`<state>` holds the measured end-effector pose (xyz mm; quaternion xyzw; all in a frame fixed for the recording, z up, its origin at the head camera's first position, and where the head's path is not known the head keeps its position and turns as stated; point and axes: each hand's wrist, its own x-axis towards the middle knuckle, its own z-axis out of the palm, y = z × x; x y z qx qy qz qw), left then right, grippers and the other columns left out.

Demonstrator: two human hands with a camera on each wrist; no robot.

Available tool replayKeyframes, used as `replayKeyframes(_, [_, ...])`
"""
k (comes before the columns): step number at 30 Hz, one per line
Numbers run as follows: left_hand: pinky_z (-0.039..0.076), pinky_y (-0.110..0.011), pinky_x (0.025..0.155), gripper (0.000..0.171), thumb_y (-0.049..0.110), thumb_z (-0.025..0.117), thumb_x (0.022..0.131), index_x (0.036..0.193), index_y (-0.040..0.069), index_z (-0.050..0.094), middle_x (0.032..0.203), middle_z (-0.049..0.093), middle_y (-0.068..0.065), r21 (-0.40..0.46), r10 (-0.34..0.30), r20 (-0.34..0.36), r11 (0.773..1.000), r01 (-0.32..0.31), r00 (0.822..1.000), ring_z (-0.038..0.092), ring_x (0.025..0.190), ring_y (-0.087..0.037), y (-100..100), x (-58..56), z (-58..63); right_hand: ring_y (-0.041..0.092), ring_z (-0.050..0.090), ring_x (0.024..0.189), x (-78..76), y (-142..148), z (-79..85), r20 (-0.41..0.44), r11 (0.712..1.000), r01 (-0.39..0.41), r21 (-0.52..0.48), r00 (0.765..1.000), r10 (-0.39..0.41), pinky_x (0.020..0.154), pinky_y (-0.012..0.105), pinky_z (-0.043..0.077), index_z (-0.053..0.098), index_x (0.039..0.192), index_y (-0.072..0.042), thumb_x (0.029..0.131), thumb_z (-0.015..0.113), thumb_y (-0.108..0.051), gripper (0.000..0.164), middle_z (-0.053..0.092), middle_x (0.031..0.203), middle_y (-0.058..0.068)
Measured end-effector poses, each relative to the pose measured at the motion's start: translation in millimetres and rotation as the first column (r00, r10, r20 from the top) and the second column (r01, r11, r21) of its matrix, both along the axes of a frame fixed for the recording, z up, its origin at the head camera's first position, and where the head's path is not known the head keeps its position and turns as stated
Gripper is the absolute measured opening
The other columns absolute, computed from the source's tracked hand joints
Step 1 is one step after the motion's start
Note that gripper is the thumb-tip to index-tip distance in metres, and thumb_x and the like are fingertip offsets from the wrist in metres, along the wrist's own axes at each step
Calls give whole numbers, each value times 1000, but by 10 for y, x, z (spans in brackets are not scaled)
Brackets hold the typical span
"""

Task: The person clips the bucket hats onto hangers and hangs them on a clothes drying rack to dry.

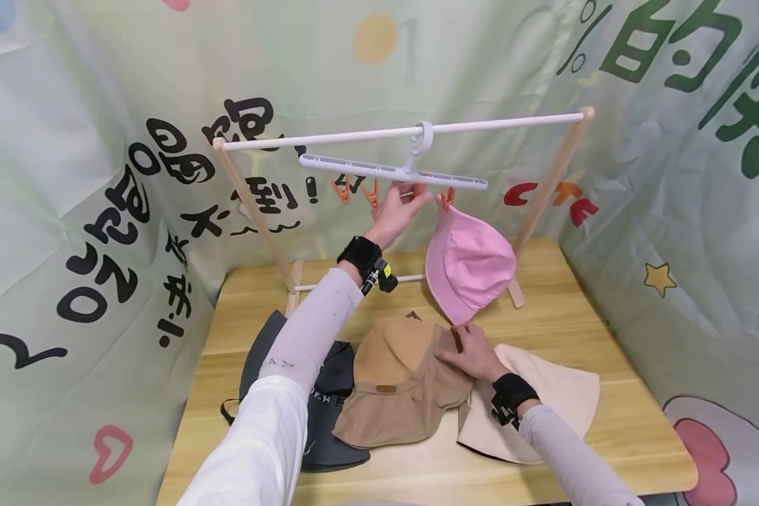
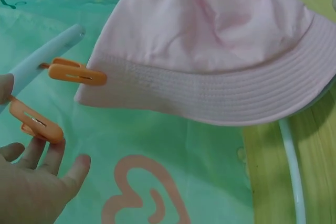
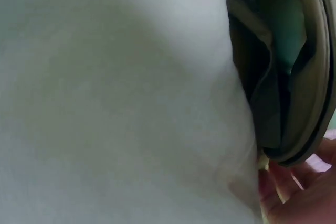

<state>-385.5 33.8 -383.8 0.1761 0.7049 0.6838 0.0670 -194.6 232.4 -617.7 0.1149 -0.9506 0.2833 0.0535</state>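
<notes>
In the head view, my left hand (image 1: 395, 214) is raised to a pale plastic hanger (image 1: 379, 169), its fingers at an orange clip (image 1: 420, 189). The left wrist view has the fingertips touching that clip's lower end, with the other fingers spread. To its right, another orange clip (image 2: 76, 72) holds a pink bucket hat (image 1: 474, 260) by its brim, so the hat hangs down. Below on the table, my right hand (image 1: 477, 355) pinches the edge of a brown and tan hat (image 1: 392, 414). In the right wrist view, fingers are at the hat's brim (image 3: 310, 129).
A wooden stand with a white rod (image 1: 500, 125) carries the hanger; more orange clips (image 1: 341, 191) hang at its left. On the wooden table (image 1: 639, 436) lie a cream hat (image 1: 563, 386) and a dark hat (image 1: 329, 436). Printed curtains (image 1: 101, 84) enclose the back and sides.
</notes>
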Motion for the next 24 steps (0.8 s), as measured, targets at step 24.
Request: replayKeyframes(24, [55,-26,64,17,16,74,85,102,14,71,91,71,-6,56,132,31,989,-134,991,64,73,-11,62,-170,-54,18,44,70,-21,133,86,410,952,146,-269,912,-24,57,28,38,42,87,-7,66,85,-45,61,37,74,1])
